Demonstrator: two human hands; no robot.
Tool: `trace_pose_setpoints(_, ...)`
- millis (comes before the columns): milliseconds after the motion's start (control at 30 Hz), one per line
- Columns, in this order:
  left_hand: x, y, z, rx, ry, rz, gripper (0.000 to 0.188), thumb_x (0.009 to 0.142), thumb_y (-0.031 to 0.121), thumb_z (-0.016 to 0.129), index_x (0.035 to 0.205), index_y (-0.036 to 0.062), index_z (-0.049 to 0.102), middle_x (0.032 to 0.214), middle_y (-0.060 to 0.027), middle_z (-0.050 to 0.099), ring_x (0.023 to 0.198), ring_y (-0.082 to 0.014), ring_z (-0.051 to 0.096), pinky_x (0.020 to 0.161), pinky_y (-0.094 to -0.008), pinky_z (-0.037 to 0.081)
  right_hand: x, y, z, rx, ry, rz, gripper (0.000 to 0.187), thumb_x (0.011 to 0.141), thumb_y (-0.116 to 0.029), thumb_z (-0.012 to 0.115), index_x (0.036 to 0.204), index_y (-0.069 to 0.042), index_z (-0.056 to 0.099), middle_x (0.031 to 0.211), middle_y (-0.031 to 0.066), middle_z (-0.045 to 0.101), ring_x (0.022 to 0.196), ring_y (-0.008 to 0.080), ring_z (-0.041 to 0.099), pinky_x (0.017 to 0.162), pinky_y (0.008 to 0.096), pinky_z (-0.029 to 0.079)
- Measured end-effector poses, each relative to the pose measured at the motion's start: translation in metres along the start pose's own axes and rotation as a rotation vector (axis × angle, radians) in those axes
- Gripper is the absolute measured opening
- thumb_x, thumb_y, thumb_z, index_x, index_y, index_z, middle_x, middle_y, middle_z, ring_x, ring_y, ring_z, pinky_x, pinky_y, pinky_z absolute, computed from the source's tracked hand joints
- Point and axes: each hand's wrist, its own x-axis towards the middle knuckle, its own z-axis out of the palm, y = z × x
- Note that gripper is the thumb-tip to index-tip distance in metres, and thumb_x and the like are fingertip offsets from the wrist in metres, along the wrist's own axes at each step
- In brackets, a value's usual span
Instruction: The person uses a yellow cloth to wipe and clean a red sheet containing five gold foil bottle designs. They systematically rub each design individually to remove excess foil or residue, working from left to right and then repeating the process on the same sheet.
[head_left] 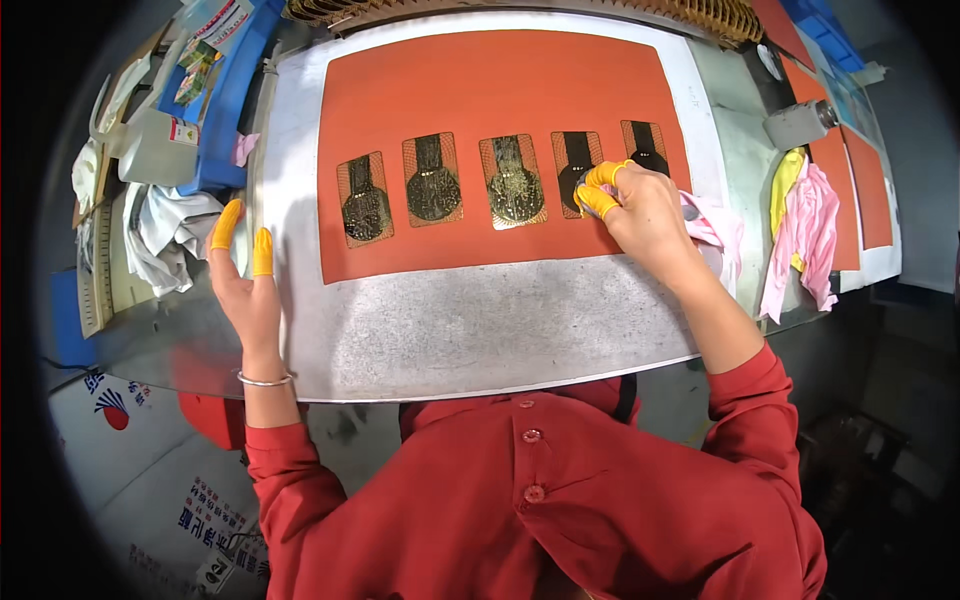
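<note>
My right hand [645, 210] right of centre, curled at a dark card [574, 155], orange sheet [490, 85] beneath, its grip I cannot tell, my left hand [245, 300] at frame left, grip loose.

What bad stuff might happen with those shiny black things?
The right hand might nudge or scratch the dark piece by its fingertips. Also, the pink cloth beside its wrist might catch on the arm and drag across the orange sheet.
</note>
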Motion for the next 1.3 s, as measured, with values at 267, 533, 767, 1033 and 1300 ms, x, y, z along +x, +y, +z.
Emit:
trace_pose_setpoints(267,-0.005,-0.008,0.025,0.0,-0.169,-0.042,0.041,0.084,0.009,0.062,0.122,0.0005,0.05,0.123,-0.0142,0.047,0.114,-0.0271,0.048,0.097,-0.0355,0.037,0.009,-0.003,0.006,-0.12,0.056,-0.055,0.012,0.077,-0.015,0.065,0.08,-0.004,0.065,0.073,0.016,0.061,0.065,0.0336,0.06,0.058,0.043,0.046)
trace_pose_setpoints(533,0.002,0.003,0.028,0.191,-0.257,0.067,0.035,0.085,0.005,0.056,0.118,-0.0021,0.05,0.123,-0.0162,0.048,0.113,-0.0323,0.047,0.095,-0.0353,0.038,0.021,0.005,0.008,-0.188,0.066,-0.058,0.011,0.077,-0.014,0.064,0.077,-0.003,0.065,0.07,0.0173,0.061,0.064,0.034,0.059,0.059,0.0417,0.047)
trace_pose_setpoints(767,-0.005,0.008,0.03,0.356,-0.307,0.208,0.031,0.082,-0.001,0.051,0.112,-0.0038,0.052,0.123,-0.0159,0.048,0.113,-0.0339,0.046,0.097,-0.0417,0.035,0.008,0.004,0.007,-0.154,0.008,-0.08,0.014,0.079,-0.017,0.062,0.078,-0.003,0.065,0.071,0.0172,0.061,0.066,0.0353,0.06,0.06,0.0417,0.047)
trace_pose_setpoints(1033,-0.003,0.01,0.029,0.351,-0.317,0.229,0.031,0.08,-0.003,0.051,0.111,-0.0051,0.053,0.122,-0.0161,0.048,0.112,-0.0346,0.046,0.095,-0.0406,0.037,0.018,0.005,0.008,-0.181,0.029,-0.142,0.014,0.079,-0.018,0.062,0.076,-0.004,0.064,0.067,0.0165,0.06,0.063,0.0348,0.059,0.06,0.0427,0.047)
trace_pose_setpoints(1300,-0.001,0.006,0.03,0.329,-0.318,0.243,0.036,0.078,-0.005,0.05,0.114,-0.004,0.052,0.122,-0.0153,0.048,0.111,-0.0337,0.046,0.096,-0.0401,0.036,-0.001,0.011,0.009,-0.153,-0.021,-0.182,0.012,0.078,-0.016,0.064,0.075,-0.004,0.063,0.066,0.0183,0.058,0.063,0.0343,0.059,0.057,0.0416,0.047)
